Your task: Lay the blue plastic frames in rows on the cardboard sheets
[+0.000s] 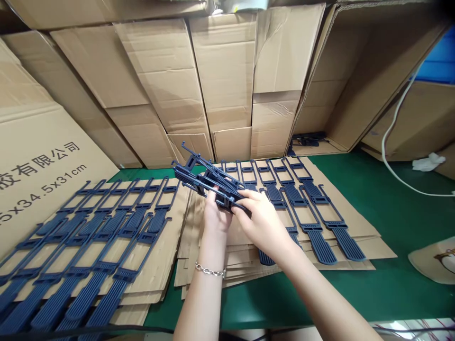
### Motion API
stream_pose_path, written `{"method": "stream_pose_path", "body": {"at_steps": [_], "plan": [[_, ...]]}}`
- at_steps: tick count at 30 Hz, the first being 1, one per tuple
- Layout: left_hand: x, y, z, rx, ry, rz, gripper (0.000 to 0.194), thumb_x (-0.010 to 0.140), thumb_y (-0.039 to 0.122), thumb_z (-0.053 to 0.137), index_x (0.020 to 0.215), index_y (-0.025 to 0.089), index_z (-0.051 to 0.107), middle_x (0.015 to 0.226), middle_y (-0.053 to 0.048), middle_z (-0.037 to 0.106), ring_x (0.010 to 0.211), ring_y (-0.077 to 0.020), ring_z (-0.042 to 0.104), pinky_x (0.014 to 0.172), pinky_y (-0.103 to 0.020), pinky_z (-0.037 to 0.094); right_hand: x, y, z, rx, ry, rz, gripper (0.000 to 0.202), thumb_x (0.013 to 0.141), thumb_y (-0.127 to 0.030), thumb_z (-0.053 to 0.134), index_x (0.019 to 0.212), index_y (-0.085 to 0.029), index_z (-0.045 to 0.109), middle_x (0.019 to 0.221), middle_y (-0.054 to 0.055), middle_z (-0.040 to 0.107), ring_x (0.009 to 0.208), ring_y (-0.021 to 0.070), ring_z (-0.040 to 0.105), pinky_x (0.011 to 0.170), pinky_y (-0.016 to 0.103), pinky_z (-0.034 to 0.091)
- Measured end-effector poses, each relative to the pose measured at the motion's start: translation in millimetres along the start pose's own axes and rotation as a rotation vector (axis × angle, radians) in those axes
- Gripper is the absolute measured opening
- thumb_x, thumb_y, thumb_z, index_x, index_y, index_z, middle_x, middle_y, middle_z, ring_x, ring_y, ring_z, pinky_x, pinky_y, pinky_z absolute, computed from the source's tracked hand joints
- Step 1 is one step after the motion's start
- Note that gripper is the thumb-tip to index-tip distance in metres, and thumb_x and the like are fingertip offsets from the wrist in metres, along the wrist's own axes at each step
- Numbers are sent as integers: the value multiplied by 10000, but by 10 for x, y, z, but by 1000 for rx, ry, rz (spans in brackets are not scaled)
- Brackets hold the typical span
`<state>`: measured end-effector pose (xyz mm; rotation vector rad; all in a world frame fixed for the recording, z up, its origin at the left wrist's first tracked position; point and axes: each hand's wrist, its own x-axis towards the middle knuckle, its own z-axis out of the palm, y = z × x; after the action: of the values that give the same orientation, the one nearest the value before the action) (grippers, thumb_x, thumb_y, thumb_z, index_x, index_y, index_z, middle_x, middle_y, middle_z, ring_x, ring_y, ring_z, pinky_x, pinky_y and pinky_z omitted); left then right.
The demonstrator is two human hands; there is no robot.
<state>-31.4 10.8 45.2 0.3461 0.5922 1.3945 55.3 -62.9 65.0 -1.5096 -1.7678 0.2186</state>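
Note:
A bundle of dark blue plastic frame parts (204,180) is held up over the middle of the table. My left hand (217,215) is wrapped round its underside, thumb on top. At the bundle's right end, my right hand (258,215) has its fingers closed on the parts. Beneath and to the right, more such parts (320,244) lie in two rows on a stack of cardboard sheets (362,232). Another set of the same parts (110,227) covers the cardboard stack at the left.
Tall cardboard boxes (227,71) line the back of the green table (398,203). An open box (337,94) at the back right holds a few dark parts. A white cable (387,137) and a round tan object (433,260) are at the right.

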Motion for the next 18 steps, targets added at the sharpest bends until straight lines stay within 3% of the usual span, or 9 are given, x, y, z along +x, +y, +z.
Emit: {"method": "stream_pose_path", "body": {"at_steps": [6,12,15,18], "plan": [[12,-5,-49,-103,-13,-3,269,887,299,454,823,132,655,790,-38,677,703,-131,635,755,-246,494,185,-48,-64,106,-33,158,151,788,-197,559,749,-144,694,941,64,647,932,168,572,837,253,411],[38,-17,-35,-78,-9,22,543,896,534,272,906,172,676,882,-69,685,814,-163,641,795,-268,495,299,-88,-96,208,-65,307,224,813,-255,513,706,-143,676,704,14,645,669,127,568,584,210,370],[45,-2,-17,-82,28,-19,526,909,502,281,861,162,679,839,-74,690,793,-164,647,778,-261,501,301,-49,-33,248,-4,292,212,810,-258,512,733,-144,673,742,16,653,707,132,575,638,216,390],[46,3,-5,-92,78,-72,385,927,314,368,768,123,662,759,-69,687,719,-148,648,781,-254,499,281,15,66,330,76,251,193,810,-251,504,790,-154,668,860,23,661,818,144,587,756,239,413]]}}
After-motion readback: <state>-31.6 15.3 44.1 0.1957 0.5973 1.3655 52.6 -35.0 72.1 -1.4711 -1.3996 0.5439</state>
